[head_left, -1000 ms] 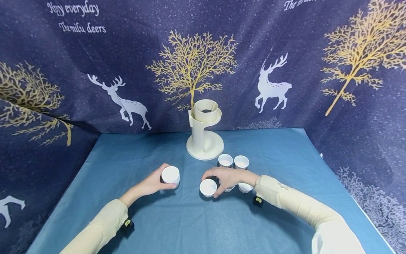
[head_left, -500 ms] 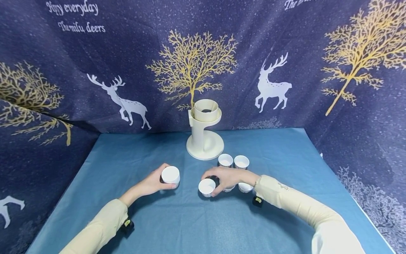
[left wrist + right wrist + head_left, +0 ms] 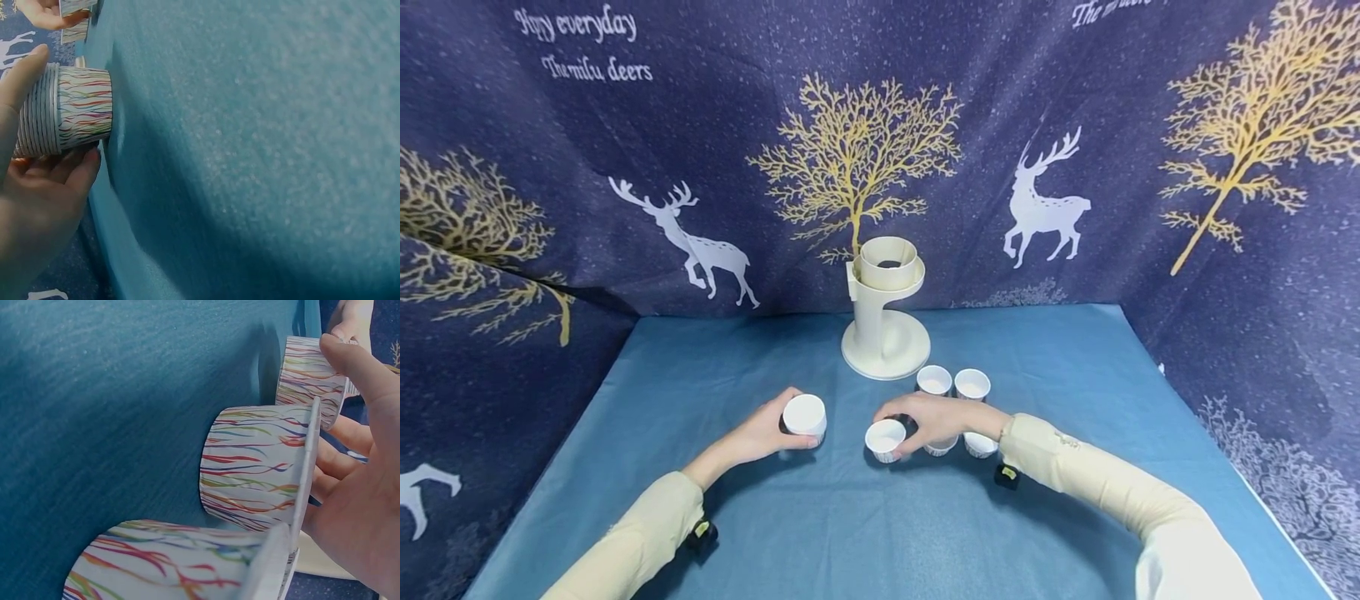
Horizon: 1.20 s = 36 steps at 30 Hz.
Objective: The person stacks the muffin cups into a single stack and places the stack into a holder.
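Observation:
My left hand (image 3: 767, 432) holds a stack of nested white paper cups (image 3: 805, 417) between thumb and fingers. In the left wrist view, the stack (image 3: 84, 103) shows several rims and one wall printed with colourful wavy lines. To its right, my right hand (image 3: 931, 417) pinches a single paper cup (image 3: 885, 440), mouth up, close over the cloth. The right wrist view shows the thumb at the rim of this cup (image 3: 309, 378) and the fingers behind it. A paper cup (image 3: 940, 447) stands partly hidden under the right hand, with another paper cup (image 3: 980, 445) beside it.
Two more paper cups (image 3: 934, 381) (image 3: 972, 384) stand behind the right forearm. A cream stand (image 3: 868, 321) with a ring-shaped top and round base rises at the back middle. Blue cloth (image 3: 850, 533) covers the table; a deer-print curtain (image 3: 700, 125) hangs behind.
My right hand has shifted the single cup slightly left and away from me, a little nearer the stack. The left hand and its stack have stayed in place.

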Each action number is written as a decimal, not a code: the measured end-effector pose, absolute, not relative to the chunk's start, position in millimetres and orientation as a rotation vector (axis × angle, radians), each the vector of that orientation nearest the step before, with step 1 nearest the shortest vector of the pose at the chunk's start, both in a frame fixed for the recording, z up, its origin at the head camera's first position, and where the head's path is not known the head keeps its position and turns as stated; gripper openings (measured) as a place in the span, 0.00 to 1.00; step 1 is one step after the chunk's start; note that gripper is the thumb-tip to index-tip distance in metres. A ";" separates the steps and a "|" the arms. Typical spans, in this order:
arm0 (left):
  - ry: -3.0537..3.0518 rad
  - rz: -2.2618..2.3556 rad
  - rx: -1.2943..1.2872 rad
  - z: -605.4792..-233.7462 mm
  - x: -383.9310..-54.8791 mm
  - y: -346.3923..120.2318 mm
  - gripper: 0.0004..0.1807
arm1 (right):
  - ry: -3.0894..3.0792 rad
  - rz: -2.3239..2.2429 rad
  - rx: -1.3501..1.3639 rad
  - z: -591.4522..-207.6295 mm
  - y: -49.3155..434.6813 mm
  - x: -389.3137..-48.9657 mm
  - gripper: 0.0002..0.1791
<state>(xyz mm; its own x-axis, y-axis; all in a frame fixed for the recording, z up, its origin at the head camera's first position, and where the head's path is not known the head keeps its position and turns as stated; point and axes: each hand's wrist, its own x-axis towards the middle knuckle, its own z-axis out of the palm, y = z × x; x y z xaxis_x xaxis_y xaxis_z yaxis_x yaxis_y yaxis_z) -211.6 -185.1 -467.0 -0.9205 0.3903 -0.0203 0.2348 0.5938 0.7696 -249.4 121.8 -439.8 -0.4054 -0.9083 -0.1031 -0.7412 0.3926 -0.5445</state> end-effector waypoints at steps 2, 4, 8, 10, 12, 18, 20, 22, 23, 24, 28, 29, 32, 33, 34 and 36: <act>2.662 1.212 0.511 -466.3 -210.5 -184.5 0.33 | 2.276 -0.589 -1.422 -440.7 122.0 -249.8 0.25; 2.702 1.190 0.509 -466.5 -209.8 -184.1 0.34 | 2.286 -0.580 -1.436 -441.6 122.2 -250.4 0.25; 2.774 1.154 0.511 -467.3 -209.0 -183.5 0.34 | 2.289 -0.585 -1.484 -442.9 121.6 -251.9 0.25; 2.796 1.140 0.519 -467.7 -208.2 -183.1 0.35 | 2.295 -0.584 -1.488 -442.4 120.9 -252.2 0.25; 2.807 1.129 0.521 -468.6 -207.9 -182.7 0.36 | 2.302 -0.581 -1.474 -441.5 120.0 -252.2 0.26; 2.791 1.147 0.514 -470.7 -207.3 -182.5 0.39 | 2.315 -0.556 -1.422 -440.1 117.8 -252.6 0.29; 2.783 1.166 0.515 -470.4 -207.2 -182.7 0.39 | 2.312 -0.552 -1.419 -440.3 117.2 -252.9 0.29; 2.784 1.166 0.527 -470.1 -207.1 -183.0 0.39 | 2.306 -0.554 -1.420 -440.5 116.7 -253.1 0.29; 2.780 1.171 0.519 -469.9 -207.1 -183.1 0.39 | 2.304 -0.554 -1.419 -440.6 116.6 -253.2 0.29; 2.775 1.177 0.512 -469.7 -207.1 -183.3 0.39 | 2.299 -0.556 -1.422 -440.7 116.4 -253.2 0.29; 2.758 1.180 0.498 -468.2 -207.1 -184.0 0.40 | 2.294 -0.553 -1.427 -441.0 116.2 -253.0 0.28; 2.750 1.188 0.492 -467.6 -207.2 -184.3 0.40 | 2.295 -0.553 -1.431 -441.0 116.1 -252.9 0.28; 2.742 1.198 0.507 -465.5 -207.2 -184.7 0.40 | 2.304 -0.546 -1.437 -440.7 115.5 -253.1 0.29; 2.742 1.204 0.510 -464.9 -207.2 -184.6 0.40 | 2.308 -0.543 -1.440 -440.4 115.1 -253.4 0.29; 2.742 1.211 0.511 -464.4 -207.3 -184.6 0.40 | 2.311 -0.540 -1.444 -440.1 114.7 -253.9 0.29; 2.747 1.220 0.517 -464.1 -207.2 -184.6 0.39 | 2.310 -0.542 -1.448 -438.5 113.6 -254.7 0.29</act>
